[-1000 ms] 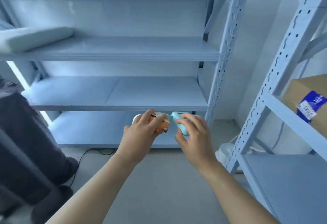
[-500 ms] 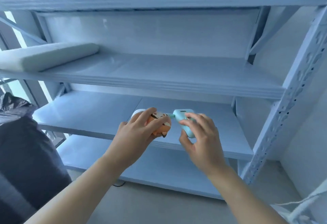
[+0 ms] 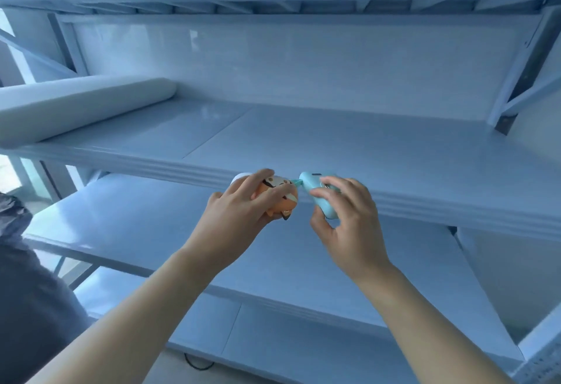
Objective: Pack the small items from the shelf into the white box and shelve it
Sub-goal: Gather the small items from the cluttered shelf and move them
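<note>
I am standing in a storeroom, by the look of it: bare pale metal shelving in several tiers fills my view, with braced uprights, a foam roll on one board and a cable on the floor.

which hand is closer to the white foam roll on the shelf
Left. The left hand is below and right of the foam roll; the right hand is farther right still.

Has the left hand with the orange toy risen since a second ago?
Yes. The left hand holding the orange toy rose from the bottom shelf level to the foam-roll shelf.
</note>
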### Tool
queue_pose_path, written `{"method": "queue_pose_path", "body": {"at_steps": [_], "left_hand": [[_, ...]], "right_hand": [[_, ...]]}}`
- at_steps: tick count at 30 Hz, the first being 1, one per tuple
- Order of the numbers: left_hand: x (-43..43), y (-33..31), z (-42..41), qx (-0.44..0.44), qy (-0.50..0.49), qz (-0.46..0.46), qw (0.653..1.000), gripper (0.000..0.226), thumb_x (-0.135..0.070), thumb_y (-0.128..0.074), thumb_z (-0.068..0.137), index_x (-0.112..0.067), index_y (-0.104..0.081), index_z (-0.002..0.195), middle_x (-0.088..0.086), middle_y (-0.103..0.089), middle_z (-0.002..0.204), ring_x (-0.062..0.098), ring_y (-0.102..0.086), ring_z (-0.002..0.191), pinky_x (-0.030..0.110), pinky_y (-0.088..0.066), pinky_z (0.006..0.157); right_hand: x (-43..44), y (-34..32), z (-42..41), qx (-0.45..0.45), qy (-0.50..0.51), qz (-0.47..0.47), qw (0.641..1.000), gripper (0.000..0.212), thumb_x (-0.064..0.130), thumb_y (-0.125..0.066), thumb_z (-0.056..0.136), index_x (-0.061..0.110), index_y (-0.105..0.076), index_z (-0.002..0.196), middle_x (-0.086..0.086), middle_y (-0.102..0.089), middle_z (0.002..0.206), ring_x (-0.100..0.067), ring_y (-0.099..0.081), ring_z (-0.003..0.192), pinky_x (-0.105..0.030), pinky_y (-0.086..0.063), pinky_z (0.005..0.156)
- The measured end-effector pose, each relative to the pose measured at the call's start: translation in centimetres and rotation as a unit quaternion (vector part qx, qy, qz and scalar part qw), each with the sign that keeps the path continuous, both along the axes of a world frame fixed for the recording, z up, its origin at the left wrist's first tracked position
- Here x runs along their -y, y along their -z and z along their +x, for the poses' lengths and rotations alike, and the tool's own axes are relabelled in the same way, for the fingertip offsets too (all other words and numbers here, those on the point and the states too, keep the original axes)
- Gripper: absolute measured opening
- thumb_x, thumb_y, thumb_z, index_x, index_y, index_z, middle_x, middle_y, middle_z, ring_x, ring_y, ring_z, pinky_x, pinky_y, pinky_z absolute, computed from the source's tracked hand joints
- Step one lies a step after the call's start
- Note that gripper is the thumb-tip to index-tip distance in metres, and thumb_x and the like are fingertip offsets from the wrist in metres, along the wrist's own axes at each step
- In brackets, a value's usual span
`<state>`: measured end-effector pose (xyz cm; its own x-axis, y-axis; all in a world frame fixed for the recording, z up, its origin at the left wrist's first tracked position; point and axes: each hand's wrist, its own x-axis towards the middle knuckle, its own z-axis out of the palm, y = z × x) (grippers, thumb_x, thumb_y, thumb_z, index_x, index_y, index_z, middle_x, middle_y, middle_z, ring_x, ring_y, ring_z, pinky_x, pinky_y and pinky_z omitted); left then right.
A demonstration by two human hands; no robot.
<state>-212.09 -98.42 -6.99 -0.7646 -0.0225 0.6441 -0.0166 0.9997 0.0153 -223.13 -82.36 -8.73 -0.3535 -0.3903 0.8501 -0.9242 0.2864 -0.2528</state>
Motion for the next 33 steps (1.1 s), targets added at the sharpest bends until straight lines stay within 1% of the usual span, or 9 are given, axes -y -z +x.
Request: {"method": "queue_pose_path", "body": {"at_steps": [5, 8, 12, 17, 20, 23, 28, 31, 33], "left_hand": [[8.2, -1.0, -6.1, 0.001, 0.026, 0.004, 1.0, 0.048, -0.024, -0.062, 0.085, -0.041, -0.038, 0.123, 0.002, -0.048, 0.132, 0.028, -0.051, 0.112, 0.043, -0.049, 0.061], [12.7, -1.8, -9.4, 0.003, 0.039, 0.0, 0.999, 0.046, -0.024, -0.06, 0.087, -0.042, -0.037, 0.123, 0.001, -0.047, 0.133, 0.026, -0.05, 0.114, 0.044, -0.049, 0.064], [17.1, -2.5, -12.8, 0.012, 0.05, 0.016, 0.999, 0.041, -0.029, -0.058, 0.088, -0.04, -0.042, 0.124, 0.001, -0.047, 0.133, 0.026, -0.049, 0.114, 0.046, -0.05, 0.067], [21.4, -2.5, -16.3, 0.043, 0.041, 0.033, 0.998, 0.036, -0.031, -0.056, 0.089, -0.039, -0.049, 0.124, -0.002, -0.045, 0.133, 0.025, -0.049, 0.112, 0.044, -0.048, 0.071], [23.3, -2.2, -17.8, 0.058, 0.031, 0.068, 0.995, 0.035, -0.033, -0.053, 0.09, -0.041, -0.046, 0.124, -0.006, -0.043, 0.133, 0.022, -0.047, 0.112, 0.047, -0.049, 0.075], [24.5, -1.9, -18.7, 0.07, 0.034, 0.094, 0.993, 0.035, -0.036, -0.05, 0.091, -0.044, -0.043, 0.124, -0.009, -0.041, 0.133, 0.02, -0.046, 0.112, 0.045, -0.049, 0.077], [25.2, -1.3, -20.5, 0.086, 0.045, 0.101, 0.99, 0.032, -0.04, -0.047, 0.092, -0.046, -0.043, 0.123, -0.01, -0.04, 0.132, 0.018, -0.045, 0.114, 0.045, -0.049, 0.078], [25.1, -0.6, -21.5, 0.102, 0.048, 0.102, 0.988, 0.033, -0.038, -0.046, 0.093, -0.046, -0.041, 0.124, -0.01, -0.038, 0.134, 0.018, -0.045, 0.115, 0.045, -0.048, 0.079], [25.0, 0.0, -22.1, 0.115, 0.042, 0.095, 0.988, 0.034, -0.038, -0.045, 0.094, -0.048, -0.038, 0.126, -0.01, -0.036, 0.135, 0.018, -0.043, 0.116, 0.04, -0.044, 0.078]], "right_hand": [[7.6, -1.0, -5.0, -0.011, 0.027, -0.01, 1.0, 0.02, 0.015, -0.057, 0.078, 0.008, -0.066, 0.094, -0.009, -0.063, 0.108, -0.033, -0.056, 0.098, -0.047, -0.048, 0.07], [11.9, -1.6, -7.7, -0.015, 0.048, -0.022, 0.998, 0.019, 0.01, -0.061, 0.075, 0.008, -0.067, 0.093, -0.009, -0.064, 0.107, -0.033, -0.057, 0.098, -0.047, -0.048, 0.069], [16.5, -2.0, -10.4, -0.001, 0.062, -0.032, 0.998, 0.02, 0.01, -0.061, 0.073, 0.009, -0.067, 0.093, -0.008, -0.064, 0.106, -0.031, -0.057, 0.096, -0.047, -0.049, 0.067], [20.3, -2.6, -13.9, 0.006, 0.068, 0.019, 0.997, 0.019, 0.012, -0.06, 0.073, 0.009, -0.067, 0.09, -0.008, -0.065, 0.102, -0.031, -0.059, 0.095, -0.045, -0.05, 0.06], [22.6, -2.9, -15.4, 0.005, 0.073, 0.053, 0.996, 0.019, 0.011, -0.065, 0.072, 0.011, -0.067, 0.091, -0.006, -0.065, 0.103, -0.03, -0.058, 0.096, -0.043, -0.05, 0.06], [24.2, -2.5, -16.3, 0.014, 0.081, 0.055, 0.995, 0.019, 0.012, -0.064, 0.073, 0.013, -0.067, 0.091, -0.005, -0.064, 0.103, -0.03, -0.058, 0.096, -0.041, -0.049, 0.06], [25.0, -1.2, -17.0, 0.054, 0.095, 0.078, 0.991, 0.02, 0.01, -0.067, 0.076, 0.013, -0.067, 0.096, -0.008, -0.064, 0.108, -0.031, -0.057, 0.103, -0.046, -0.051, 0.067], [25.0, -1.1, -17.3, 0.07, 0.116, 0.097, 0.986, 0.021, 0.011, -0.064, 0.078, 0.014, -0.067, 0.098, -0.006, -0.063, 0.111, -0.029, -0.055, 0.106, -0.044, -0.049, 0.07], [25.0, -0.9, -17.4, 0.081, 0.134, 0.109, 0.982, 0.022, 0.012, -0.063, 0.078, 0.016, -0.067, 0.1, -0.005, -0.062, 0.114, -0.028, -0.053, 0.109, -0.041, -0.046, 0.072]]}}
